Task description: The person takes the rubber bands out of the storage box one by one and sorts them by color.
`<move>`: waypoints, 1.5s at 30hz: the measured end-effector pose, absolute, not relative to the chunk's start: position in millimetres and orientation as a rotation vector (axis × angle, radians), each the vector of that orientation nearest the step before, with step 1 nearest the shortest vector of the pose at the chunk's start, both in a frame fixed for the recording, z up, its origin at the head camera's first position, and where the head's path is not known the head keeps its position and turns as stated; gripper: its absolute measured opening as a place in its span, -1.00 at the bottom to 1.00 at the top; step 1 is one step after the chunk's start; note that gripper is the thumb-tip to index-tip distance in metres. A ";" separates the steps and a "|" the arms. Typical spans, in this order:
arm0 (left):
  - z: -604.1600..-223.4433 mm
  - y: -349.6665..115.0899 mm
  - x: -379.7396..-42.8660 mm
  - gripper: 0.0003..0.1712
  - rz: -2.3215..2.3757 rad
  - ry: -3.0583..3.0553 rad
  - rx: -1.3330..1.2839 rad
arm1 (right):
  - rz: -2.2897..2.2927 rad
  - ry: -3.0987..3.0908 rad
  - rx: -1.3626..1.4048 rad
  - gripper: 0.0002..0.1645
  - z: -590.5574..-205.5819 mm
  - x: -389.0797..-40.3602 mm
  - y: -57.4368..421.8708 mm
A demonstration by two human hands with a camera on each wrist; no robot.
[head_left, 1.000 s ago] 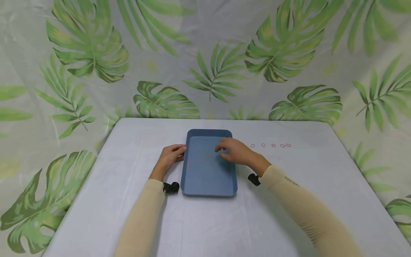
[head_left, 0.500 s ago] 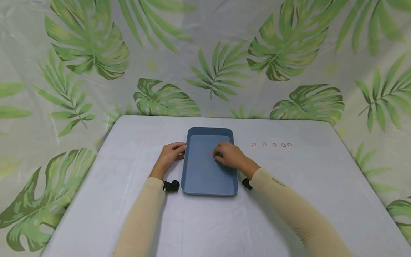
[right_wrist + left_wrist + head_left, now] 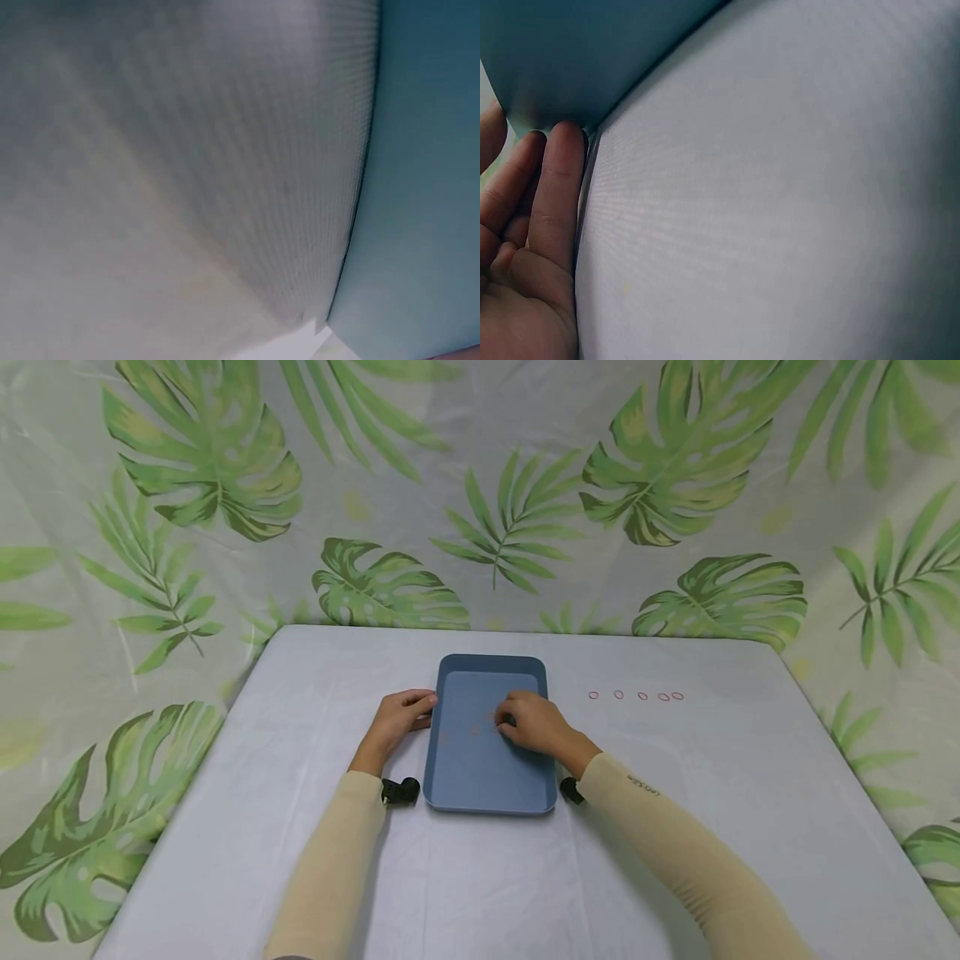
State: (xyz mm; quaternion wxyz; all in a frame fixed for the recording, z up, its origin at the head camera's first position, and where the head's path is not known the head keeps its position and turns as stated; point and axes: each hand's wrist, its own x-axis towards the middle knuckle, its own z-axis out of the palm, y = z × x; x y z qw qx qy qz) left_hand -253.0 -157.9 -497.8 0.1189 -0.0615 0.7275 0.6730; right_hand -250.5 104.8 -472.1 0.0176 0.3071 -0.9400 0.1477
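Note:
A blue rectangular tray lies on the white table. My left hand is at its left side; the left wrist view shows nearly straight fingers touching the outer wall. My right hand reaches over the right rim into the tray. Its thumb and fingers are curled together low over the floor, pinching at a small rubber band that the fingertips hide. Other faint thin bands lie to its left, among them one rubber band near the middle. In the right wrist view, the tray's wall fills the right side.
Several small red rubber bands lie in a row on the table right of the tray, the nearest band a short way from the rim. A leaf-printed cloth hangs behind the white table.
My right hand has come down to the tray floor and its spread fingers have drawn together over a band visible half a second ago. My left hand stays at the tray's side.

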 end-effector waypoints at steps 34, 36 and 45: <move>-497.5 -158.5 -254.6 -0.56 1.985 2.105 -0.181 | 1.160 -2.700 1.018 -0.94 -430.5 -239.6 127.9; -497.8 -158.6 -254.6 -0.56 1.989 2.103 -0.181 | 1.184 -2.705 0.994 -0.95 -428.4 -238.6 132.2; -494.2 -157.8 -253.7 -0.53 1.987 2.087 -0.184 | 1.243 -2.741 0.847 -0.95 -422.3 -239.0 157.5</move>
